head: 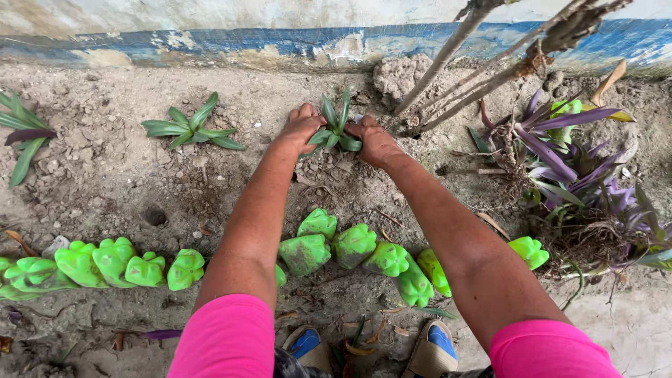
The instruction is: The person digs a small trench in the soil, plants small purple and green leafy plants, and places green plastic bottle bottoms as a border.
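**Both hands pressed around a small green plant in dry soil**

Far left of the frame: a green and purple-leaved plant (21,136), partly cut by the edge. Right of it, upper left: a second small green plant (190,128) rooted in the dry, crumbly soil (105,182). Below, along the lower left: a row of upturned green bottle bottoms (112,262) sunk into the ground, carried on across the middle of the frame behind the forearms to another green piece (530,250) at lower right.

Upper centre: left hand (299,128) down on the soil, fingers curled and held together, touching the left side of a small green plant (336,129). Plant upright between the two hands, just below the blue-painted strip (210,43) at the foot of the wall. Right hand (374,140) against the plant's right side, fingers bent downward and close together into the earth; fingertips hidden, so exact grip cannot be told.

Bottom of the frame: pink sleeves (227,339), and between them two sandals (430,348) with blue insoles.

Upper right: bare woody stems (455,66) leaning from the soil, a lump of earth (399,75) beside them. Far right: a clump of purple-leaved plants (560,157) with tangled roots showing.
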